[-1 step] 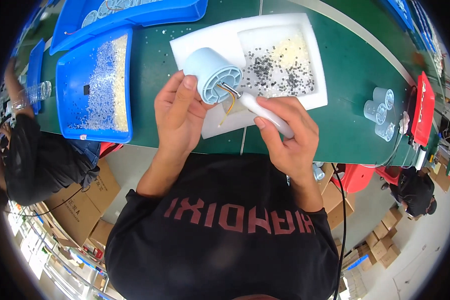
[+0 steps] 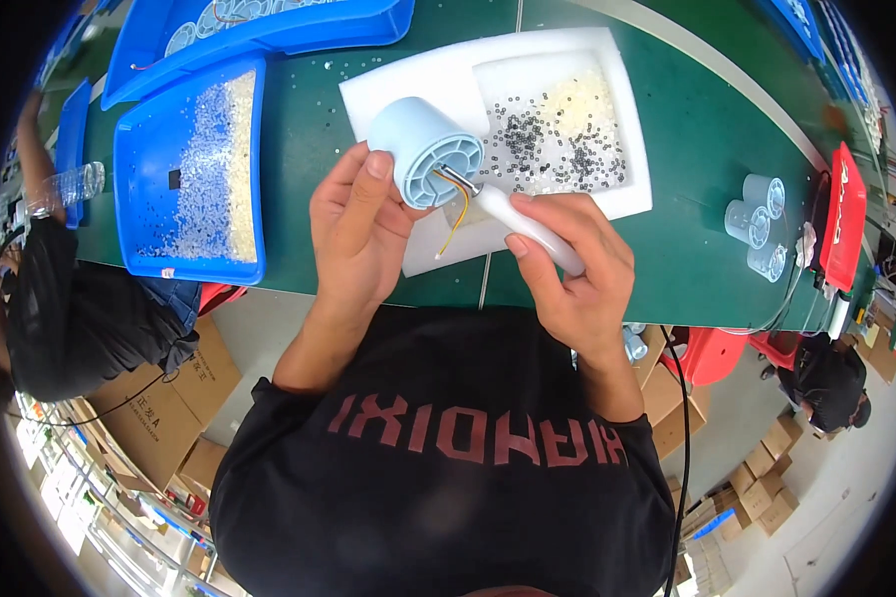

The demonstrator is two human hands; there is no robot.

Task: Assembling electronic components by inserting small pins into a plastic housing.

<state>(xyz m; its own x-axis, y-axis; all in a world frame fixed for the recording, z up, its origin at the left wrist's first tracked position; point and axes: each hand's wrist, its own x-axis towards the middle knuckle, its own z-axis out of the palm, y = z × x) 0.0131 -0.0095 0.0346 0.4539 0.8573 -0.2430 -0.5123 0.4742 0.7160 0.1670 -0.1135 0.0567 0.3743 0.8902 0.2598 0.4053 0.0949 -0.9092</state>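
My left hand [image 2: 356, 214] grips a pale blue round plastic housing [image 2: 418, 129], fingers and thumb around its side, its ribbed open end tilted toward my right hand. In my right hand [image 2: 577, 259] is a white-handled screwdriver [image 2: 533, 231]. Its metal shaft reaches into the ribbed end; the very tip is hidden inside. A thin yellow and dark wire [image 2: 457, 231] hangs out of the same end. Just beyond both hands lies a white foam tray [image 2: 632, 124], its recess scattered with small black rings [image 2: 523, 134] and cream-coloured bits [image 2: 577, 104].
Left of the foam stands a blue tray [image 2: 139, 234] of small clear and cream pieces. Behind it a larger blue bin [image 2: 338, 30] holds more round housings. Several clear bluish cups [image 2: 764, 194] and a red tray [image 2: 844, 224] are at the right. A co-worker's arm [image 2: 38, 164] reaches in at far left.
The free end of the wire has swung slightly down and left. The co-worker's arm at far left has shifted a little. My hands hold nearly the same position.
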